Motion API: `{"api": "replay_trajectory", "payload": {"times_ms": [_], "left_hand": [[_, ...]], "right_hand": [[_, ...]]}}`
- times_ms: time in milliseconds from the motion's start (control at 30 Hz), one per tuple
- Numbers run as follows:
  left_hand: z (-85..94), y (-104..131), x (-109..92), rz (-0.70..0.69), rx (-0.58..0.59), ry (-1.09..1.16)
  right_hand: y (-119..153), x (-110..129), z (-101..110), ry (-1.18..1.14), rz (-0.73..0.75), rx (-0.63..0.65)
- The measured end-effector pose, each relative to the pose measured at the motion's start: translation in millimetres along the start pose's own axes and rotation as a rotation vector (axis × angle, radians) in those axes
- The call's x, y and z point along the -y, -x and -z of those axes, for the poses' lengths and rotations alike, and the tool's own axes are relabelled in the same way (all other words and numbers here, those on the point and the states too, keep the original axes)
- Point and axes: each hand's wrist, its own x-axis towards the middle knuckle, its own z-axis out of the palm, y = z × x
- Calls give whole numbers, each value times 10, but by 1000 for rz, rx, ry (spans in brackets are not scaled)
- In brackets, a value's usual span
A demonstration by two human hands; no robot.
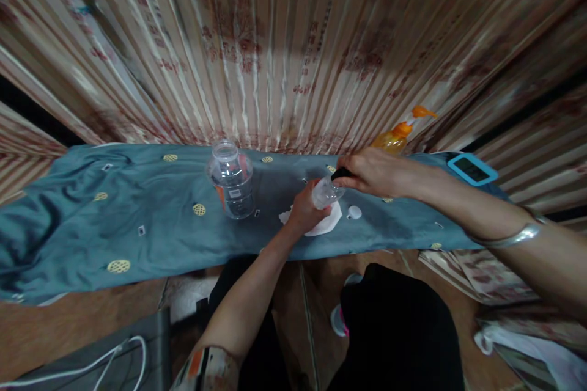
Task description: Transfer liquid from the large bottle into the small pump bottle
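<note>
Small clear bottle held tipped on its side just above the surface, near the middle of the front edge, over a white cloth or tissue spread there, seemingly to catch drips. Left hand closed around the bottle's base from below, steadying it; right hand closed from above on a dark-handled tool pushed into or against the bottle's mouth, likely a brush, though too small to be sure. Bottle apparently empty, contents not really readable. Small white round cap lying just beside the tissue, toward the right, off the bottle so the mouth stays free. Further left, near the back edge, a larger clear jar standing upright, open-topped, with nothing visible inside. At the back right, an orange-topped pump bottle holding a yellowish liquid, within easy reach of the right hand. Blue-framed flat device lying at the far right corner. Silver bangle on the right wrist.
</note>
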Motion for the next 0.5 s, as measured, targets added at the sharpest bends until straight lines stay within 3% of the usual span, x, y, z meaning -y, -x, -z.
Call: {"api": "replay_trajectory", "payload": {"times_ms": [133,300,433,500], "left_hand": [[-8,-1,-4,10,-4,-9],[-18,-8,13,-18,-5,20],[-20,-3,12,-23,-15,5],[-15,1,5,-36,-13,12]], "right_hand": [[-12,-6,5,43,-61,-18],[3,-41,-6,-116,104,-69],[-15,9,-14,52,-31,-27],[-17,8,-23,45,-30,-55]]}}
